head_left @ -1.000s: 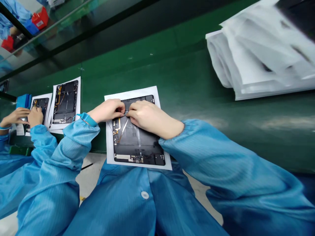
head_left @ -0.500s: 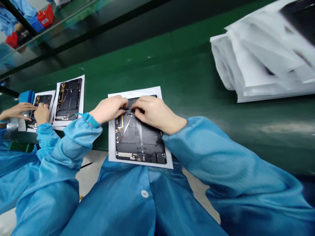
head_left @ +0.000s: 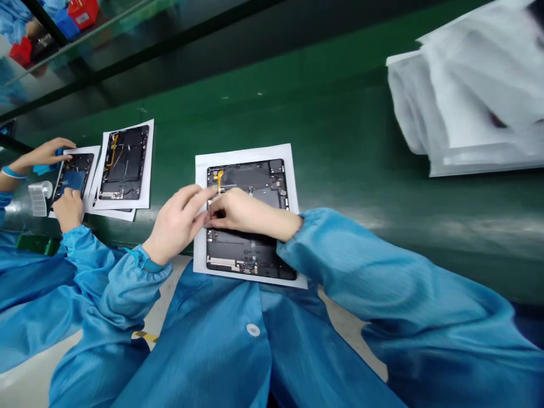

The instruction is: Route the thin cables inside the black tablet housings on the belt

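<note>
An opened black tablet housing with an orange flex cable lies on a white sheet on the green conveyor belt, right in front of me. My right hand rests across its middle, fingertips pinched down at the left edge on something I cannot make out. My left hand sits just left of the housing, its fingers stretched toward the same spot and meeting the right fingertips.
A second housing on a white sheet lies to the left. Beyond it a co-worker's hands work on a third unit. A stack of white foam sheets sits at the right on the green belt.
Both my hands moved from the housing's top edge down to its left middle. The top with the orange cable is now uncovered. The view shifted slightly.
</note>
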Demonstrator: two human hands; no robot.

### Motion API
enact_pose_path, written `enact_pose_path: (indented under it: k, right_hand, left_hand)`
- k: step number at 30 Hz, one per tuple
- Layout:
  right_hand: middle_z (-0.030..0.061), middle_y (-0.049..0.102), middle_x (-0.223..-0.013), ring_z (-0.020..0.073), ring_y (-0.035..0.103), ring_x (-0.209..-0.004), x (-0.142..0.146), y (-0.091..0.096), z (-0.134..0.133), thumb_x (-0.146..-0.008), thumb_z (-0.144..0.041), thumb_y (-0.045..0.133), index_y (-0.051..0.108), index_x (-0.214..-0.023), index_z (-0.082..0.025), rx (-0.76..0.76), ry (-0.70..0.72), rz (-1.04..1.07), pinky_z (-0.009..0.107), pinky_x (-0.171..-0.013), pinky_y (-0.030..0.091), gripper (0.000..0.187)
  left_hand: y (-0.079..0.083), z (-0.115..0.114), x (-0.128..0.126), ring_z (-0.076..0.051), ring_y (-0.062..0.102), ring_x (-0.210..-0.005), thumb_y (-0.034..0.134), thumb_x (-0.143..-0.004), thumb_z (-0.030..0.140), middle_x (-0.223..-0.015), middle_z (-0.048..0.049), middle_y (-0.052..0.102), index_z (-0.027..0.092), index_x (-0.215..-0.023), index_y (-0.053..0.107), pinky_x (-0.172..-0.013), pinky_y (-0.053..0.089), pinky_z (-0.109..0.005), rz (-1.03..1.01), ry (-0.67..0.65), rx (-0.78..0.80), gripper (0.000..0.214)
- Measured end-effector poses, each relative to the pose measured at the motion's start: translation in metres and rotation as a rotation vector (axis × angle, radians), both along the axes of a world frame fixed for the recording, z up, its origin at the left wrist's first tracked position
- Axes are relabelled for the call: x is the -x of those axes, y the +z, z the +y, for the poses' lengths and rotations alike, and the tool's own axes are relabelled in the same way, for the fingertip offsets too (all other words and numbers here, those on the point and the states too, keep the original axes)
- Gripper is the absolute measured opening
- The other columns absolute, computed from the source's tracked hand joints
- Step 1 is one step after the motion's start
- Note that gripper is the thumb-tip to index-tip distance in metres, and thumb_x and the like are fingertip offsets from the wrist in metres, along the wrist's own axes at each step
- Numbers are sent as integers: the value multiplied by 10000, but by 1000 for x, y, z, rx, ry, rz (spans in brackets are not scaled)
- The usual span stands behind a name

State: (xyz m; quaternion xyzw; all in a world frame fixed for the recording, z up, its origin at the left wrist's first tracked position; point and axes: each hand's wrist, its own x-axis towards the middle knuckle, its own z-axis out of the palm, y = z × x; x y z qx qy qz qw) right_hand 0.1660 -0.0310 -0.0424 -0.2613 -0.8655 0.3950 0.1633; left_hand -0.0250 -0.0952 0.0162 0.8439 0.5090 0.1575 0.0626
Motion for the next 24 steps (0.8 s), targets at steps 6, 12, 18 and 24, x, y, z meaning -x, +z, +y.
enact_pose_path:
  k: [6,12,18,24]
  right_hand:
    - [21,784,-796,144,665,-648,-11,-3,8,-825,-148,698,800,-878,-190,83,-12,82,247,-668,448,123]
    - [20,771,-784,138,656,-635,-8,-2,8,-774,-64,618,789,-899,-175,71,-11,67,241,-675,446,240]
    - [24,767,-784,143,657,-635,-5,-9,8,-796,-74,626,769,-891,-173,56,-15,109,248,-692,454,199]
    - [44,779,-817,159,666,-660,-2,-13,7,-841,-94,634,770,-921,-177,14,-24,112,256,-686,449,178]
  left_hand:
    - [-11,-4,-4,-111,592,-612,634,-882,237,-762,9,698,166,-916,671,-608,431,-220,-148,282,522,88]
    - [-12,13,-10,-91,535,-506,643,-850,219,-562,45,582,175,-639,555,-522,346,-201,-128,277,793,233]
    - [-8,25,-7,-63,511,-366,646,-872,220,-537,67,580,180,-663,515,-432,355,-175,-211,281,1027,249]
    - [-7,29,-6,-45,483,-336,640,-876,155,-527,63,586,168,-682,536,-372,338,-147,-267,314,1105,221]
